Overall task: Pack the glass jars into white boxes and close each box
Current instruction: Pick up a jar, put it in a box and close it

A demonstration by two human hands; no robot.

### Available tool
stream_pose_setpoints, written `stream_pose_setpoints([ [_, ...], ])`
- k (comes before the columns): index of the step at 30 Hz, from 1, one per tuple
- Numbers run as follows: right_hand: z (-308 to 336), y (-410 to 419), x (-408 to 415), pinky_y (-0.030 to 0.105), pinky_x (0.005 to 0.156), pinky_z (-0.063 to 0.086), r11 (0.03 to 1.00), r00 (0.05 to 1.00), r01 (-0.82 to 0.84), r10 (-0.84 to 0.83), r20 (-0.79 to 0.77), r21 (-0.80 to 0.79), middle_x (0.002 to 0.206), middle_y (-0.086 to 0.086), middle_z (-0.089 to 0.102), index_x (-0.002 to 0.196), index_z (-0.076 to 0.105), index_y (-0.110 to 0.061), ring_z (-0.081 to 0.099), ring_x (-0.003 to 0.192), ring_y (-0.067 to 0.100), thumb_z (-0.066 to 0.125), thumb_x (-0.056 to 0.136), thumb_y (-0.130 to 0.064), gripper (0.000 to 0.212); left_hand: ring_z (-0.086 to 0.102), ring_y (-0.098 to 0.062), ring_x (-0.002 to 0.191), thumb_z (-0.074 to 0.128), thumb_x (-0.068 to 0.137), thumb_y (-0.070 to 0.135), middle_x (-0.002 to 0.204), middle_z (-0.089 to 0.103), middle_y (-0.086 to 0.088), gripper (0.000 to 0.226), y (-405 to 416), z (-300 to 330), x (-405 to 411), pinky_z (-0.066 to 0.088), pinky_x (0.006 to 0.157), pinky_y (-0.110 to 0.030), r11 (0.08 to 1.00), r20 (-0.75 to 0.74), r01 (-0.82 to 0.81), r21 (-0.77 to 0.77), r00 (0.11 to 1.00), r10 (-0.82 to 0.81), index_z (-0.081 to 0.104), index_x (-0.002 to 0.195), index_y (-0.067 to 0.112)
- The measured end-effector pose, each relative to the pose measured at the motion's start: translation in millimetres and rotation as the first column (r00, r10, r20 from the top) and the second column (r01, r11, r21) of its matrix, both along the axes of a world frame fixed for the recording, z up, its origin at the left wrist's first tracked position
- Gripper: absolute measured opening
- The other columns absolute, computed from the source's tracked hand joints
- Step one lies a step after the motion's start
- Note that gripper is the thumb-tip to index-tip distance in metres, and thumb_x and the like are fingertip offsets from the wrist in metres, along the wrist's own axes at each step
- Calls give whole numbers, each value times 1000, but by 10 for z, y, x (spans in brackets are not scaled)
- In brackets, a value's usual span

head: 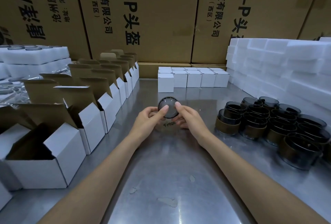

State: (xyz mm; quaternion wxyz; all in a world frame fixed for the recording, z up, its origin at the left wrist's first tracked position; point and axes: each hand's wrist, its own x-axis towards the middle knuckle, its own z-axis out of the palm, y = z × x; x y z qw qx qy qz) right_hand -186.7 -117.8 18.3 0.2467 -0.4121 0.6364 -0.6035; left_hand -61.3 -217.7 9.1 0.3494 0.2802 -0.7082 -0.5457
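Jar (168, 107), smoked glass: held above the steel table (161, 170) between left hand (152, 118) and right hand (188, 118), fingers curled on its rim. Likely rigid, smooth, breakable; best gripped by the sidewall.

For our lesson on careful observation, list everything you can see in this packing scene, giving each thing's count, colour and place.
Held jar: one, dark glass, centre, above the table.
Loose jars: a cluster too overlapped to count, dark glass with brown bands, right.
Open boxes: a row, white outside and brown inside, flaps up, left.
Closed boxes: a block, white, rear centre.
Foam blocks: stacked, white, right rear.
Foam trays: stacked, white, far left.
Cartons: several, brown, printed, behind.
Table: one, grey metal.
Left hand: holds the jar.
Right hand: holds the jar.
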Motion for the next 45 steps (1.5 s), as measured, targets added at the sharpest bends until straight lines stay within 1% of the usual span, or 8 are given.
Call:
stream_pose_setpoints([
  [7, 43, 61, 20, 22, 74, 48, 996, 996, -89, 89, 28, -21, 100, -12, 64, 124, 55, -34, 63, 80, 3, 49, 96, -32, 28, 64, -3, 99, 76, 77, 33, 106, 70, 5, 43, -24, -24, 19, 49, 79, -15, 997, -66, 35, -71, 997, -40, 58, 116, 27],
  [12, 90, 93, 36, 36, 93, 44, 993, 992, -120, 120, 44, 0, 114, -4, 62, 138, 43, -34, 60, 101, 16, 50, 95, -17, 47, 65, 7, 88, 78, 76, 8, 109, 66, 4, 56, -31, -37, 16, 49, 70, -10, 991, -118, 66, -117, 990, -80, 51, 123, 25],
  [18, 54, 82, 20, 17, 72, 48, 989, 988, -147, 148, 37, -15, 137, 1, 52, 145, 33, -33, 59, 112, 15, 58, 93, -22, 59, 67, 0, 92, 79, 75, 7, 113, 67, 2, 57, -58, -69, 8, 51, 73, -15, 984, -138, 64, -164, 987, -87, 53, 118, 35],
  [21, 10, 71, 15, 9, 69, 47, 991, 993, -120, 120, -9, -60, 135, 5, 54, 142, 36, -31, 58, 116, 16, 65, 89, -23, 61, 63, -13, 108, 78, 77, 14, 127, 61, -1, 63, -58, -67, 4, 51, 91, -27, 974, -62, 73, -217, 994, -89, 49, 130, 30],
  [27, -35, 46, 30, 32, 91, 52, 993, 981, -13, -9, -192, -115, 127, 3, 57, 138, 40, -32, 58, 111, 17, 74, 82, -26, 66, 41, -6, 130, 75, 80, 20, 143, 41, 10, 76, 39, -47, -12, 40, 103, -27, 755, 28, -8, -655, 999, 35, 36, 144, 28],
  [34, 7, 37, -11, 28, 83, 49, 998, 994, -54, 57, 92, -38, 112, -8, 62, 141, 40, -32, 62, 101, 8, 54, 91, -46, 54, 55, -3, 116, 80, 74, 26, 119, 56, 26, 63, 18, -26, 7, 44, 94, -25, 820, -92, -140, -555, 990, 107, 47, 126, 36],
  [39, 59, 32, -59, 25, 84, 48, 986, 974, -163, 155, 166, 37, 95, -1, 73, 98, 66, -22, 70, 90, 11, 52, 93, -41, 24, 50, -8, 124, 79, 76, 27, 124, 55, 19, 64, 5, -46, -11, 44, 95, -29, 832, -44, -102, -546, 995, 93, 42, 127, 34],
  [45, -35, 11, 5, 22, 68, 53, 991, 993, 14, 1, 115, -130, 100, -4, 67, 110, 57, -24, 67, 89, 10, 74, 81, -21, 35, 38, -10, 134, 79, 75, 35, 146, 41, 7, 84, 97, -28, -9, 30, 111, -26, 645, -13, -98, -758, 991, 135, 35, 145, 20],
])
